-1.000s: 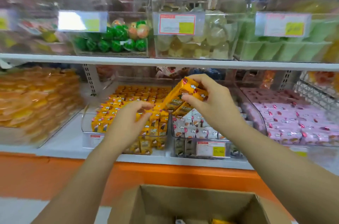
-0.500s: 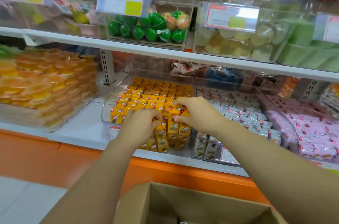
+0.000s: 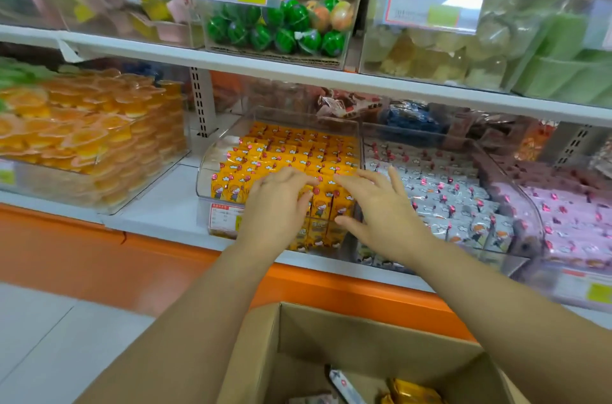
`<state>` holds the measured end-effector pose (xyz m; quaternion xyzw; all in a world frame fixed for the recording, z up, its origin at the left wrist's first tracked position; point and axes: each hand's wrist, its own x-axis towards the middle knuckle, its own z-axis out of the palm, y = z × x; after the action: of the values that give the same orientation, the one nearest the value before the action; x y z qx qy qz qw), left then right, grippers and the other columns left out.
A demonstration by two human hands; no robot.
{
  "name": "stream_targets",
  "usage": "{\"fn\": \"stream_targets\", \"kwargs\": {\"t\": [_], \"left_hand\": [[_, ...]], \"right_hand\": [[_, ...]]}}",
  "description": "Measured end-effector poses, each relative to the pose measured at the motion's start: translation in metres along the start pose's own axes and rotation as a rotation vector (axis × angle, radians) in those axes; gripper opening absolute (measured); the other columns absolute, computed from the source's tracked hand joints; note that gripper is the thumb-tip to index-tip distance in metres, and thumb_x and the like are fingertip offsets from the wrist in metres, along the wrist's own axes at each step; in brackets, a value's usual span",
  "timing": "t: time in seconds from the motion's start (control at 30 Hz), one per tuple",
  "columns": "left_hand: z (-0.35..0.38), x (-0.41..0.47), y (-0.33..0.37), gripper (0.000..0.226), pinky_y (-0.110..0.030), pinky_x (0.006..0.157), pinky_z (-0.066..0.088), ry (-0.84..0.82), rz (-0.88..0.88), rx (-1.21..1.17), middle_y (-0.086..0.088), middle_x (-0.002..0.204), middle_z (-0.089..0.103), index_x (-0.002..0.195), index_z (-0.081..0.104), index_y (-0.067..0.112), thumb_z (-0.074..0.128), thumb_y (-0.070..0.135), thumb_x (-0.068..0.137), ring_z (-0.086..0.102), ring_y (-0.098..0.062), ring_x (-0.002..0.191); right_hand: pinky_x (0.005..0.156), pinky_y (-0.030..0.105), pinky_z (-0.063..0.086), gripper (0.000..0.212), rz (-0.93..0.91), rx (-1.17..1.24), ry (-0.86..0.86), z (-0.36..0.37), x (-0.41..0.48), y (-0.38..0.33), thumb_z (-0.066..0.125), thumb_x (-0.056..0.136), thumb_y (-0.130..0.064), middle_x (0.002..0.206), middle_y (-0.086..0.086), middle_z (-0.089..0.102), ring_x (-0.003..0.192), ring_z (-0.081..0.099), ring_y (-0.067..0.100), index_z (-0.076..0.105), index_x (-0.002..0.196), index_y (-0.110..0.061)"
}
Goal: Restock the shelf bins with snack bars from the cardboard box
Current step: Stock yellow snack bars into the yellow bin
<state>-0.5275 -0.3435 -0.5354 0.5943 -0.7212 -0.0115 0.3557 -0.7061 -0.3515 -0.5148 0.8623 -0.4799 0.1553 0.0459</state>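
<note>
Left hand [image 3: 276, 205] and right hand [image 3: 381, 205], palms down, fingers spread (grasping nothing), flat atop orange snack bars [image 3: 291, 155].

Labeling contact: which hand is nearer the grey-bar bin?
Right. The right hand sits at the divider beside the grey-bar bin; the left hand lies farther left over the orange-bar bin.

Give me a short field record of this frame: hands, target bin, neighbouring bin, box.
left hand: flat on the front rows of orange bars, fingers spread, nothing gripped
right hand: open, at the bin's right front corner
target bin: clear, packed with orange snack bars
neighbouring bin: grey-white bars, to the right
cardboard box: open, below the shelf, a few packs visible inside
</note>
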Motion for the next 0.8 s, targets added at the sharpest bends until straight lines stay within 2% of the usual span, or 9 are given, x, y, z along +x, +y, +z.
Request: {"fn": "stream_targets", "kwargs": {"t": [0.07,0.13,0.2,0.3,0.37,0.5,0.63,0.7,0.8], "left_hand": [[0.0,-0.014,0.013,0.02,-0.041,0.093,0.045,0.041,0.041,-0.085,0.005,0.113,0.061,0.111,0.065,0.024,0.054,0.021,0.095,0.058,-0.016,0.101],[0.006,-0.03,0.023,0.019,-0.037,0.085,0.049,0.018,0.042,-0.158,0.006,0.108,0.062,0.108,0.066,0.023,0.053,0.017,0.095,0.058,-0.014,0.096],[0.019,-0.047,0.029,0.019,-0.034,0.078,0.05,-0.029,0.049,-0.191,0.007,0.102,0.063,0.103,0.066,0.023,0.053,0.014,0.093,0.059,-0.014,0.089],[0.046,-0.072,0.036,0.018,-0.034,0.074,0.05,-0.154,0.07,-0.194,0.016,0.089,0.055,0.1,0.066,0.023,0.053,0.014,0.093,0.055,-0.008,0.082],[0.069,-0.089,0.041,0.018,-0.034,0.074,0.049,-0.26,0.06,-0.193,0.016,0.089,0.053,0.102,0.066,0.022,0.052,0.013,0.094,0.052,-0.006,0.081],[0.125,-0.128,0.046,0.019,-0.034,0.082,0.052,-0.415,-0.012,-0.234,0.01,0.099,0.063,0.102,0.065,0.023,0.052,0.013,0.094,0.059,-0.008,0.091],[0.18,-0.157,0.044,0.02,-0.031,0.082,0.053,-0.545,-0.19,-0.26,0.009,0.103,0.064,0.103,0.065,0.024,0.05,0.014,0.095,0.061,-0.008,0.092],[0.204,-0.167,0.039,0.019,-0.033,0.078,0.055,-0.587,-0.266,-0.27,0.008,0.103,0.064,0.103,0.065,0.024,0.05,0.014,0.095,0.062,-0.008,0.088],[0.236,-0.179,0.028,0.019,-0.034,0.082,0.054,-0.663,-0.378,-0.273,0.006,0.104,0.066,0.104,0.065,0.024,0.05,0.015,0.096,0.064,-0.01,0.088]], "right_hand": [[0.116,0.045,0.012,0.051,-0.006,0.127,0.157,0.003,-0.024,0.005,0.061,0.09,-0.032,0.134,-0.005,0.053,0.13,0.038,0.018,0.046,0.137,-0.025],[0.105,0.04,0.033,0.039,0.009,0.251,0.251,0.008,-0.051,0.009,0.06,0.087,-0.027,0.116,-0.003,0.06,0.112,0.047,0.015,0.057,0.126,-0.021],[0.091,0.029,0.038,0.034,0.031,0.332,0.291,0.016,-0.083,0.012,0.057,0.086,-0.022,0.104,-0.003,0.062,0.101,0.047,0.011,0.062,0.118,-0.015],[0.087,0.018,0.038,0.028,0.113,0.414,0.274,0.034,-0.132,0.024,0.054,0.088,-0.019,0.101,-0.01,0.059,0.099,0.051,0.007,0.065,0.112,-0.012],[0.084,0.018,0.042,0.025,0.189,0.443,0.236,0.052,-0.16,0.037,0.054,0.087,-0.019,0.099,-0.011,0.062,0.094,0.055,0.006,0.066,0.109,-0.015],[0.084,0.026,0.048,0.024,0.354,0.5,0.137,0.09,-0.205,0.068,0.062,0.088,-0.007,0.096,-0.009,0.065,0.091,0.06,0.009,0.066,0.109,-0.018],[0.088,0.026,0.05,0.027,0.552,0.517,-0.036,0.127,-0.238,0.096,0.059,0.089,-0.008,0.101,-0.003,0.067,0.094,0.062,0.01,0.065,0.114,-0.018],[0.086,0.026,0.05,0.028,0.615,0.512,-0.124,0.144,-0.251,0.108,0.059,0.09,-0.008,0.099,-0.004,0.065,0.094,0.062,0.011,0.063,0.115,-0.018],[0.084,0.024,0.048,0.029,0.678,0.531,-0.32,0.167,-0.26,0.121,0.06,0.09,-0.011,0.097,-0.006,0.062,0.093,0.061,0.012,0.061,0.117,-0.019]]}}
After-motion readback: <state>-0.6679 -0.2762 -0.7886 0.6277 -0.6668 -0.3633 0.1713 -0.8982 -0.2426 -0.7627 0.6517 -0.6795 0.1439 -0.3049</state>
